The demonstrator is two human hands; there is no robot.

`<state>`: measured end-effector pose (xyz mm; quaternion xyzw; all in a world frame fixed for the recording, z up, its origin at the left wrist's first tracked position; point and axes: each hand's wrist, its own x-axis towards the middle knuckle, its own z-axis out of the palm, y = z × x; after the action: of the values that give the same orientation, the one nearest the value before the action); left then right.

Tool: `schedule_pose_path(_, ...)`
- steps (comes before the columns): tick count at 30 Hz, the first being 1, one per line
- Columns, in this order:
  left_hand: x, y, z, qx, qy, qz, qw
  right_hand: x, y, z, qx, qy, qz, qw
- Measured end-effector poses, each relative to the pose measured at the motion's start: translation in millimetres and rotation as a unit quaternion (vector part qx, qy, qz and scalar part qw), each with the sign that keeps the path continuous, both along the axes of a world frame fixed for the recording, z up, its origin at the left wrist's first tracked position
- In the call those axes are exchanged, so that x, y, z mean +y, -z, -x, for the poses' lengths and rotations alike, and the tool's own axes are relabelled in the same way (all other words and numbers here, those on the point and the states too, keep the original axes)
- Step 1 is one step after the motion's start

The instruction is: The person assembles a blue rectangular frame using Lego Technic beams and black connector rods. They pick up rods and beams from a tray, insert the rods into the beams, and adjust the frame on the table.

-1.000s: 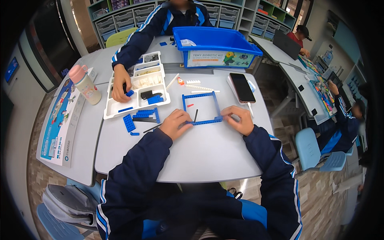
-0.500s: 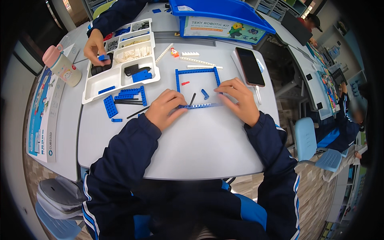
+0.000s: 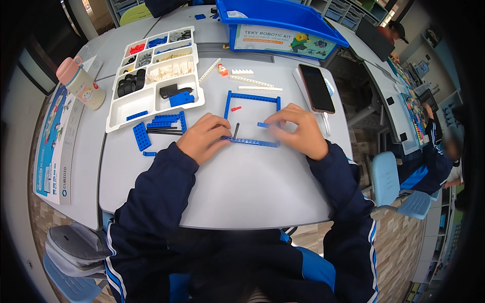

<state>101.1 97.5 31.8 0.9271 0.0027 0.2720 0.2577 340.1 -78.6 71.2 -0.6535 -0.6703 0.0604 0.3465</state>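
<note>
My left hand [image 3: 204, 139] is closed on the left end of a blue studded beam [image 3: 252, 142], the near side of a rectangular blue frame [image 3: 252, 94]. My right hand [image 3: 300, 130], slightly smeared by motion, pinches a small blue connector piece [image 3: 262, 124] above the frame's right part. A black axle [image 3: 236, 131] stands tilted at the near beam, close to my left fingertips. Inside the frame lies a small red pin [image 3: 236, 108]. My right fingers hide the frame's near right corner in part.
To the left, a white sorting tray [image 3: 115, 113] holds bricks and wheels, with blue plates [image 3: 142, 137] and black axles beside it. White beams [image 3: 260, 89] and a minifigure [image 3: 223, 69] lie beyond the frame. A phone [image 3: 317, 88] rests at right; a blue bin [image 3: 283, 38] stands behind.
My right hand has moved left from the near beam's right end and picked up the small blue connector from inside the frame. Another person's hand has left the tray.
</note>
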Motion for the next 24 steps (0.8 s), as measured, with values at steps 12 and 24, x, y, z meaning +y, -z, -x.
schedule_pose_path(12,-84,-23,-14,-0.138,0.048,-0.132,0.98,-45,10,-9,0.374,-0.024,0.165,0.913)
schedule_pose_path(24,-80,8,-54,-0.069,-0.018,0.06,0.996,-42,10,-5,0.224,-0.013,0.083,0.971)
